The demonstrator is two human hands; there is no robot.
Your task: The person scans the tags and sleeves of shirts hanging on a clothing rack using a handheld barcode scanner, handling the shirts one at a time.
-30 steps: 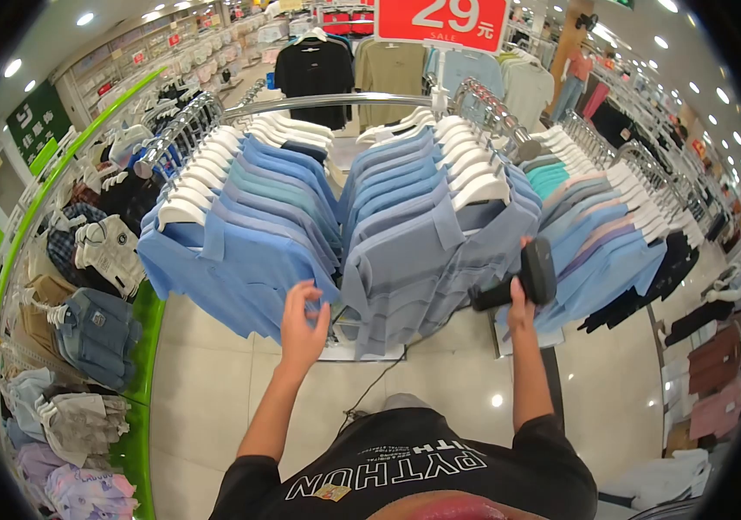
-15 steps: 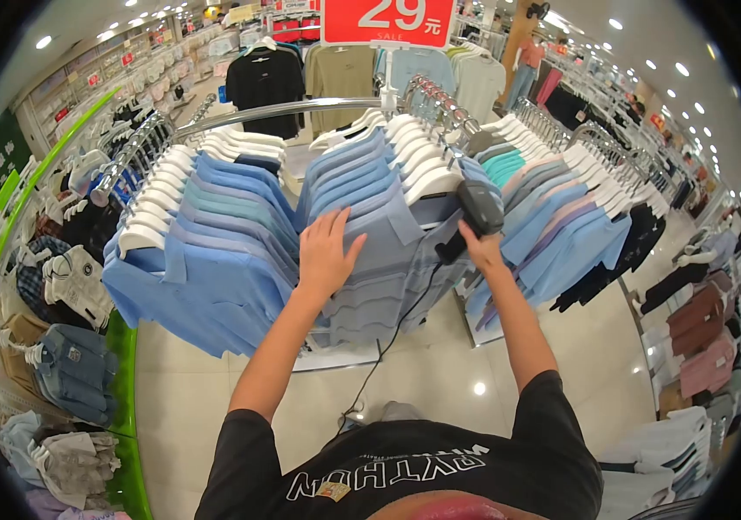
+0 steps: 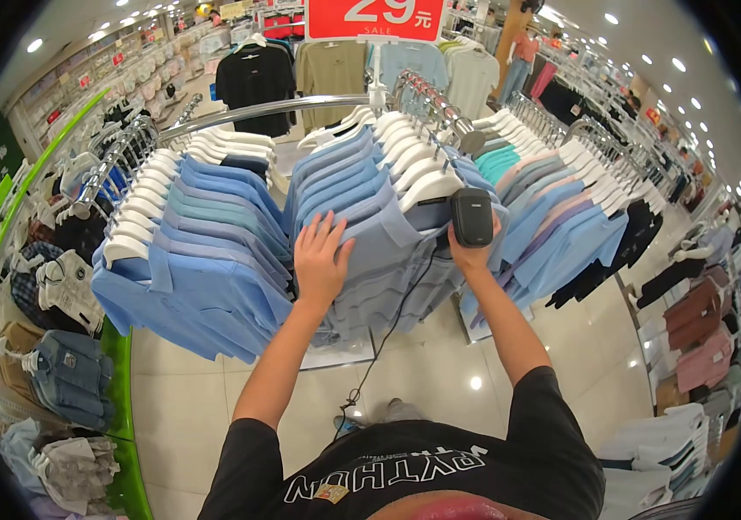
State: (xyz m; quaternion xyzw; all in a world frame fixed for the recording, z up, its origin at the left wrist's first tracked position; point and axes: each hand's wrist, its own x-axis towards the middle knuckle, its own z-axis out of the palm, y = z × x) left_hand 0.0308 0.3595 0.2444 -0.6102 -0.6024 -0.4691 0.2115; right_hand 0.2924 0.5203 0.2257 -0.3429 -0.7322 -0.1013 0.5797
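Note:
My left hand [image 3: 319, 267] lies with fingers apart on the shoulder of a grey-blue polo shirt [image 3: 379, 234], in a row of blue and grey shirts on white hangers. In my right hand [image 3: 472, 255] is a black handheld barcode scanner [image 3: 472, 217], gripped by its handle, which my fingers mostly hide. The scanner is held at the collar of the front shirt, beside its white hanger [image 3: 429, 187]. From it a thin black cable [image 3: 398, 322] hangs down towards my body. The scanner's front end faces away from me.
More blue shirts [image 3: 206, 282] hang on the left under a curved chrome rail [image 3: 275, 107]. A rack of pastel shirts [image 3: 552, 234] stands to the right. A red sale sign [image 3: 372, 19] rises above the rail. Tiled floor [image 3: 440, 373] lies below, with a green-edged display at far left.
My right hand has turned the scanner so its top now faces me, just beside the front collar. My left hand stays on the shirts. The whole view has shifted slightly.

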